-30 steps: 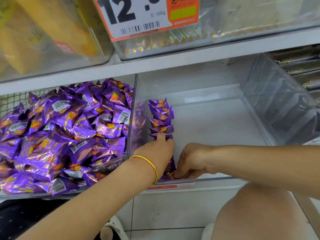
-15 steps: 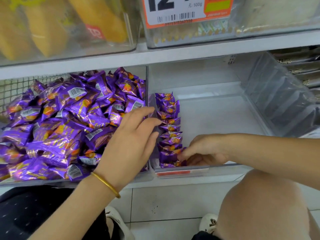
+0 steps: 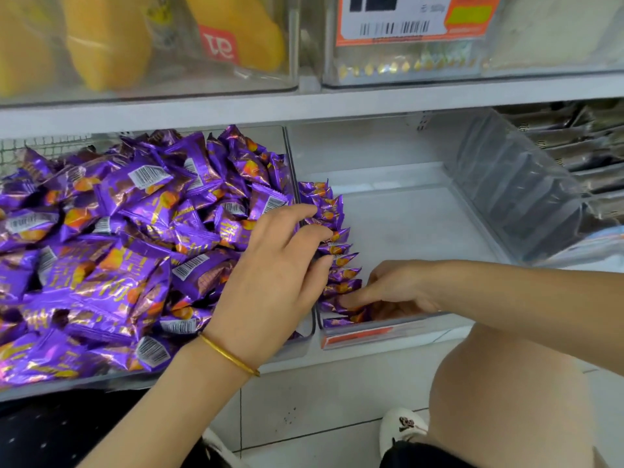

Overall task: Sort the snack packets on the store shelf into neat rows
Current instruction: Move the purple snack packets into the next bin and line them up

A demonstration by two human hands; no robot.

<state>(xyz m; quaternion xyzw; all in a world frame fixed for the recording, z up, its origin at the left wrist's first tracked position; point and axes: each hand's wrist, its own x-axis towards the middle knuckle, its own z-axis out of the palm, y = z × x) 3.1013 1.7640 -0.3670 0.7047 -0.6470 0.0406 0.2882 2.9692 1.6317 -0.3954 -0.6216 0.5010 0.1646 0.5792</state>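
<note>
A loose heap of purple snack packets (image 3: 118,248) fills the left clear bin (image 3: 289,146). In the right clear bin (image 3: 422,224), a single neat row of the same packets (image 3: 332,211) stands on edge along the left wall. My left hand (image 3: 270,275), with a gold bangle on its wrist, hovers over the heap's right edge by the divider; its fingers are loosely curved and hold nothing. My right hand (image 3: 395,288) lies low at the front of the row, straight fingertips touching the nearest packets.
An upper shelf (image 3: 371,99) overhangs with yellow packs (image 3: 108,45) and an orange price tag (image 3: 415,18). Dark packets (image 3: 574,146) fill the bin on the right behind a clear wall. My knee (image 3: 513,393) and a white shoe (image 3: 401,427) are below on the tiled floor.
My left hand left the front of the row and moved left and up over the heap of packets. My right hand stayed at the row's front end.
</note>
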